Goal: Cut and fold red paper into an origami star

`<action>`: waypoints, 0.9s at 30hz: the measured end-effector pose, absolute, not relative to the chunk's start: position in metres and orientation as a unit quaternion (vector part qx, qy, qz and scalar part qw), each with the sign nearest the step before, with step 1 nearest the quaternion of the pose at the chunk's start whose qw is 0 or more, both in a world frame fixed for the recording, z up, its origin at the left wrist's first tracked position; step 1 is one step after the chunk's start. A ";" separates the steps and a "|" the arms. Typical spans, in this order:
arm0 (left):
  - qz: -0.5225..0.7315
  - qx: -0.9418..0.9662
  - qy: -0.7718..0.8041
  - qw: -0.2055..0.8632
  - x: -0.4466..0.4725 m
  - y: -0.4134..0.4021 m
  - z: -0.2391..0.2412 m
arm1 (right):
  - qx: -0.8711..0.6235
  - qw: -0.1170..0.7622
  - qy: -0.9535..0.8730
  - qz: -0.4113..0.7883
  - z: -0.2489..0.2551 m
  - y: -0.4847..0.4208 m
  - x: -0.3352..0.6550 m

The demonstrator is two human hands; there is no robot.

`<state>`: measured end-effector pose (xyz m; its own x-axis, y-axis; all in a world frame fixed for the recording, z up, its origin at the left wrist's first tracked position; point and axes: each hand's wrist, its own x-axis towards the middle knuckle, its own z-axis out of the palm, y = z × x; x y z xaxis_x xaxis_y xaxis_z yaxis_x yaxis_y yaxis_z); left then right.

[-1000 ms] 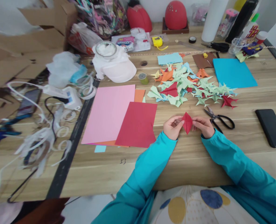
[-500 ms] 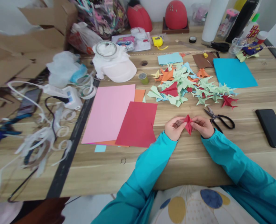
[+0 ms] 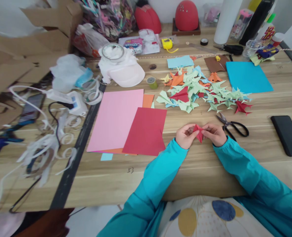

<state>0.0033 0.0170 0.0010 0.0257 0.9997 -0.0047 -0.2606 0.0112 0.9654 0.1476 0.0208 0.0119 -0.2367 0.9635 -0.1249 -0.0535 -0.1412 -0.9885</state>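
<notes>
A small folded red paper point(image 3: 198, 133), diamond-shaped, is pinched between both hands just above the table. My left hand point(image 3: 186, 135) grips its left edge between thumb and fingers. On the opposite edge, my right hand point(image 3: 215, 134) holds it the same way. Scissors point(image 3: 231, 124) with black handles lie beside my right hand. Beyond the hands spreads a pile of folded paper figures point(image 3: 189, 87) in pale green, orange, red and blue. Left of my left hand, a red sheet point(image 3: 146, 131) overlaps a pink sheet point(image 3: 118, 115).
A black phone point(image 3: 288, 135) lies at the right. Blue paper point(image 3: 249, 77) is at the back right. Tangled white cords and strips point(image 3: 44, 141) cover the left side, near a cardboard box point(image 3: 47, 39). A white cap point(image 3: 128, 72) and a yellow tape measure point(image 3: 167, 43) sit farther back.
The folded red paper has tilted slightly, its top tip leaning left. My left hand has shifted a little to the right; both hands keep their pinch.
</notes>
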 end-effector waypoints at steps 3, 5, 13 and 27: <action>0.536 0.489 0.418 0.545 0.002 0.016 0.007 | -0.440 0.425 -0.509 0.606 0.011 0.021 0.148; 0.527 0.528 0.422 0.515 0.002 0.016 0.010 | -0.428 0.420 -0.520 0.608 0.013 0.020 0.148; 0.498 0.529 0.441 0.526 0.000 0.018 0.008 | -0.424 0.383 -0.560 0.601 0.019 0.019 0.147; 0.531 0.395 0.482 0.574 0.001 0.020 0.008 | -0.437 0.344 -0.590 0.585 0.016 0.017 0.151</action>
<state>0.0011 0.0195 0.0076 -0.0279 0.9906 -0.1336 -0.2286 0.1238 0.9656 0.1509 0.0174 0.0156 -0.3809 0.9186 -0.1050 0.1132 -0.0664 -0.9913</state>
